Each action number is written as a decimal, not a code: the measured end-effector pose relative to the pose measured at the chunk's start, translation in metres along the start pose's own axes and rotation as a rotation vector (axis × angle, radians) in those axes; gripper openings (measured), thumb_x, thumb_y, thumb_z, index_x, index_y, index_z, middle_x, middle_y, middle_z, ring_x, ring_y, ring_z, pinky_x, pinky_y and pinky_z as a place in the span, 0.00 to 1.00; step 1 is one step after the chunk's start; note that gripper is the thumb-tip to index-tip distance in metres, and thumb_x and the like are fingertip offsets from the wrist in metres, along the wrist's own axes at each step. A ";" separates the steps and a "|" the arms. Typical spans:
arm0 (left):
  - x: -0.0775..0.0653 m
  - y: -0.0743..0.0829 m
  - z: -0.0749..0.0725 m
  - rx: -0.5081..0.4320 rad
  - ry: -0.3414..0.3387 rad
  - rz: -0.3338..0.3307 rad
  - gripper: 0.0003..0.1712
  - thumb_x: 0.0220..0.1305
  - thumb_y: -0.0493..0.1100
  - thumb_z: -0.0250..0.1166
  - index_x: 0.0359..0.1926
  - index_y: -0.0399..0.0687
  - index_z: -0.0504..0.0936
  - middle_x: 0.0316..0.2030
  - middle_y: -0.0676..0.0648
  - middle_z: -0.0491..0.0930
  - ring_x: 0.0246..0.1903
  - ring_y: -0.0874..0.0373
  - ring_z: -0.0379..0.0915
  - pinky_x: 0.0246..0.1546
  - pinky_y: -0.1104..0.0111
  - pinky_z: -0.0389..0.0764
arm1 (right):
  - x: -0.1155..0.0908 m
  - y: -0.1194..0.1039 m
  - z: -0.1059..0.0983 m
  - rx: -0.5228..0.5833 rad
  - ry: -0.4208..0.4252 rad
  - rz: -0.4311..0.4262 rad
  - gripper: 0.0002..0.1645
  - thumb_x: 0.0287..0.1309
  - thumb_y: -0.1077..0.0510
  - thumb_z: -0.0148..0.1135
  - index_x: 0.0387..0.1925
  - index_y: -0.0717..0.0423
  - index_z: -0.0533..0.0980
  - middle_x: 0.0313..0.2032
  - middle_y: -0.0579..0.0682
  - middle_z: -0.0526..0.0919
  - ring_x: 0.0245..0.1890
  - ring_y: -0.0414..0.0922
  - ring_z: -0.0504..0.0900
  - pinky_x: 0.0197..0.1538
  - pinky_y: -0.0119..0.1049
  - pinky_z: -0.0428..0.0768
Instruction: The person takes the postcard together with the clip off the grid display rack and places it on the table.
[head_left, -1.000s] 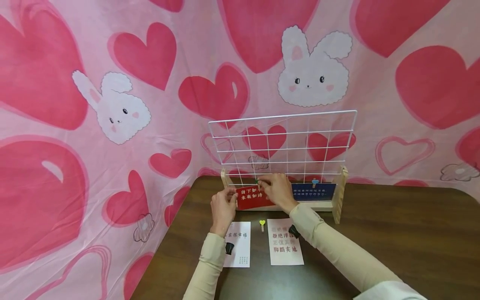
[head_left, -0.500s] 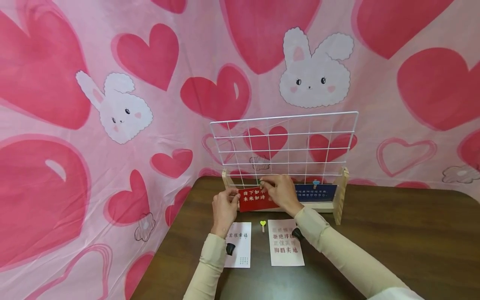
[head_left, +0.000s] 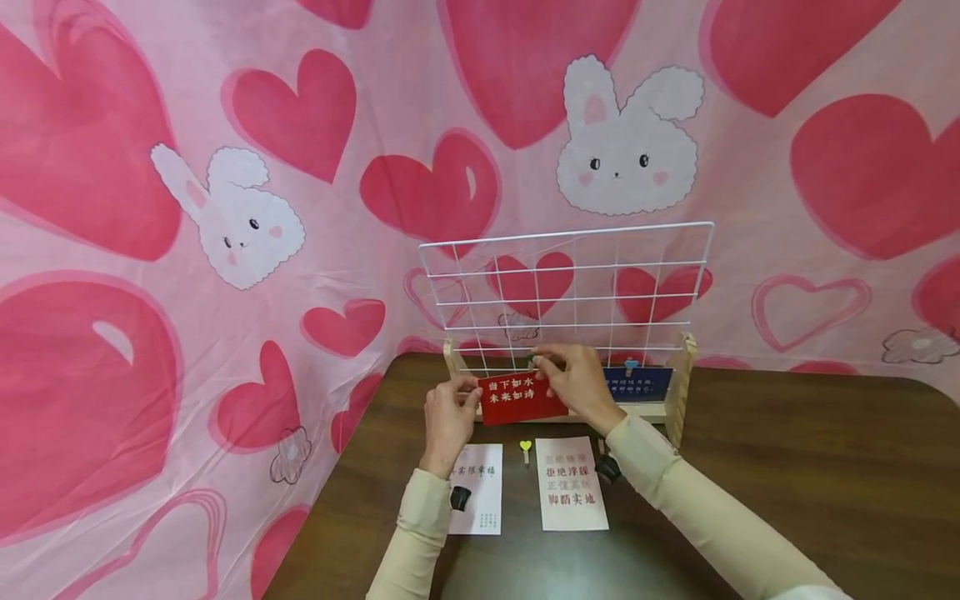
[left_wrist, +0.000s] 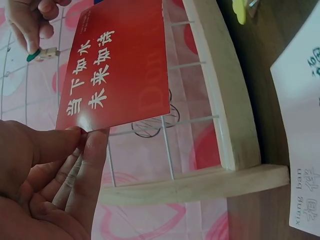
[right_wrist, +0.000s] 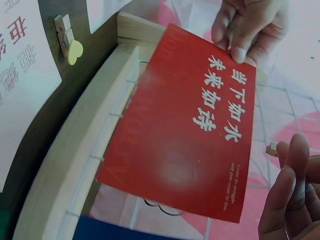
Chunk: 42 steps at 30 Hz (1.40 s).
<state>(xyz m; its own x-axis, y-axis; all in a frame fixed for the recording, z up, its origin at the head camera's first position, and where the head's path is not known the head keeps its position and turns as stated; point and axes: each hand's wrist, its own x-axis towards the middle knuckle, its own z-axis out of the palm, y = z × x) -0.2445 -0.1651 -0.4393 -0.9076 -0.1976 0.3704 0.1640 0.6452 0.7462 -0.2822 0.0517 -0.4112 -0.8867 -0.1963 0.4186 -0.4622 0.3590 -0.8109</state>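
A red card (head_left: 521,398) with white characters hangs in front of the lower wires of a white wire grid (head_left: 570,287). My left hand (head_left: 472,398) pinches its left corner between thumb and forefinger (left_wrist: 92,145). My right hand (head_left: 546,364) is at the card's top edge and pinches a small wooden clip (left_wrist: 42,52) with a green tip, close to a grid wire. In the right wrist view the card (right_wrist: 190,125) fills the middle, with the left hand's fingers (right_wrist: 240,45) on its far corner. I cannot tell whether the clip bites the card.
The grid stands in a wooden base (head_left: 678,383) on a dark table (head_left: 810,467). A blue card (head_left: 637,383) hangs on it by a blue clip (head_left: 630,364). On the table lie a yellow heart clip (head_left: 525,449), a white card (head_left: 480,500) and a pale pink card (head_left: 572,483).
My right hand has slid to the right along the card's top edge with the clip, uncovering the card's characters. The left hand keeps its pinch on the corner.
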 end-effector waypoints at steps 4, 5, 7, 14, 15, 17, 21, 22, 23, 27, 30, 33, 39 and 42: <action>0.000 0.006 0.001 -0.018 -0.019 0.019 0.06 0.66 0.36 0.72 0.43 0.40 0.90 0.39 0.41 0.91 0.37 0.47 0.91 0.42 0.54 0.90 | -0.004 -0.002 -0.015 0.003 0.018 -0.031 0.13 0.71 0.64 0.63 0.53 0.64 0.85 0.29 0.59 0.90 0.17 0.58 0.83 0.20 0.30 0.78; 0.000 0.007 0.001 -0.022 -0.026 0.024 0.06 0.66 0.36 0.72 0.43 0.40 0.90 0.39 0.41 0.91 0.37 0.47 0.91 0.42 0.55 0.90 | -0.005 -0.002 -0.019 0.000 0.025 -0.040 0.13 0.71 0.64 0.63 0.53 0.64 0.85 0.29 0.59 0.90 0.16 0.57 0.83 0.21 0.30 0.79; 0.000 0.010 0.002 -0.031 -0.039 0.036 0.06 0.66 0.36 0.71 0.43 0.39 0.89 0.39 0.41 0.91 0.37 0.48 0.91 0.41 0.55 0.90 | -0.007 -0.002 -0.027 -0.011 0.038 -0.054 0.13 0.70 0.64 0.64 0.52 0.64 0.85 0.28 0.59 0.90 0.16 0.55 0.83 0.22 0.30 0.80; -0.005 0.020 0.010 -0.081 -0.112 0.065 0.04 0.66 0.35 0.71 0.41 0.39 0.89 0.38 0.40 0.91 0.34 0.49 0.91 0.36 0.61 0.91 | -0.026 0.010 -0.060 -0.074 0.090 -0.093 0.12 0.68 0.65 0.66 0.51 0.63 0.85 0.28 0.57 0.90 0.16 0.49 0.83 0.24 0.29 0.82; -0.007 0.022 0.012 -0.093 -0.130 0.064 0.05 0.66 0.34 0.71 0.42 0.39 0.88 0.38 0.40 0.91 0.34 0.49 0.91 0.35 0.62 0.91 | -0.029 0.014 -0.065 -0.092 0.100 -0.099 0.12 0.67 0.66 0.66 0.50 0.63 0.85 0.28 0.57 0.89 0.16 0.48 0.83 0.24 0.28 0.82; -0.008 0.025 0.017 -0.107 -0.157 0.069 0.05 0.67 0.34 0.70 0.42 0.38 0.88 0.39 0.39 0.90 0.34 0.49 0.91 0.34 0.64 0.90 | -0.037 0.020 -0.075 -0.126 0.118 -0.106 0.12 0.66 0.66 0.67 0.50 0.63 0.86 0.28 0.56 0.89 0.16 0.45 0.82 0.22 0.27 0.80; -0.012 0.030 0.027 -0.121 -0.191 0.087 0.05 0.66 0.32 0.69 0.42 0.37 0.88 0.39 0.39 0.90 0.32 0.50 0.91 0.33 0.67 0.90 | -0.051 0.030 -0.095 -0.186 0.137 -0.084 0.12 0.66 0.65 0.68 0.50 0.63 0.86 0.28 0.56 0.89 0.16 0.37 0.79 0.20 0.27 0.75; -0.014 0.031 0.030 -0.127 -0.201 0.091 0.05 0.66 0.32 0.69 0.42 0.37 0.88 0.39 0.38 0.90 0.32 0.51 0.91 0.33 0.67 0.90 | -0.055 0.032 -0.101 -0.195 0.139 -0.074 0.12 0.66 0.65 0.69 0.50 0.63 0.86 0.28 0.56 0.89 0.16 0.35 0.79 0.20 0.27 0.75; -0.015 0.032 0.032 -0.134 -0.214 0.095 0.05 0.67 0.32 0.69 0.42 0.36 0.88 0.39 0.38 0.90 0.31 0.51 0.90 0.33 0.68 0.89 | -0.058 0.033 -0.106 -0.204 0.140 -0.067 0.13 0.66 0.64 0.69 0.50 0.63 0.86 0.28 0.56 0.89 0.17 0.35 0.79 0.20 0.28 0.76; -0.020 0.036 0.040 -0.161 -0.274 0.084 0.06 0.67 0.32 0.68 0.44 0.35 0.87 0.39 0.37 0.90 0.29 0.53 0.90 0.32 0.69 0.89 | -0.070 0.037 -0.124 -0.244 0.150 -0.051 0.13 0.65 0.63 0.70 0.49 0.64 0.86 0.26 0.55 0.88 0.17 0.35 0.79 0.20 0.27 0.75; -0.023 0.039 0.046 -0.156 -0.301 0.071 0.07 0.68 0.33 0.68 0.45 0.36 0.88 0.39 0.38 0.90 0.30 0.53 0.90 0.32 0.69 0.89 | -0.076 0.042 -0.134 -0.284 0.164 -0.059 0.10 0.63 0.64 0.70 0.46 0.64 0.87 0.22 0.53 0.87 0.16 0.34 0.77 0.19 0.25 0.71; -0.026 0.040 0.050 -0.158 -0.321 0.065 0.06 0.68 0.33 0.68 0.44 0.36 0.88 0.39 0.38 0.90 0.30 0.53 0.90 0.32 0.69 0.89 | -0.080 0.048 -0.141 -0.319 0.159 -0.056 0.09 0.63 0.65 0.70 0.44 0.63 0.88 0.20 0.52 0.87 0.16 0.31 0.77 0.18 0.25 0.68; -0.030 0.040 0.061 -0.172 -0.358 0.101 0.06 0.68 0.31 0.67 0.44 0.35 0.87 0.35 0.39 0.90 0.27 0.57 0.88 0.30 0.75 0.86 | -0.093 0.056 -0.157 -0.363 0.096 0.049 0.12 0.68 0.60 0.67 0.49 0.60 0.87 0.22 0.51 0.88 0.17 0.33 0.79 0.18 0.31 0.71; -0.034 0.041 0.069 -0.189 -0.388 0.111 0.07 0.67 0.30 0.66 0.44 0.35 0.87 0.34 0.39 0.90 0.25 0.59 0.87 0.28 0.77 0.85 | -0.100 0.062 -0.167 -0.376 0.072 0.089 0.11 0.68 0.59 0.67 0.48 0.60 0.87 0.23 0.50 0.88 0.18 0.34 0.80 0.20 0.31 0.74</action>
<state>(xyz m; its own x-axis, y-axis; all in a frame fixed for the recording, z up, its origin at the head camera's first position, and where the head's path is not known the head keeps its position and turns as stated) -0.2334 -0.0810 -0.4596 -0.9523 0.1800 0.2464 0.3041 0.4936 0.8148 -0.2231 0.2458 -0.4349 -0.9155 -0.0894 0.3922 -0.3427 0.6837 -0.6443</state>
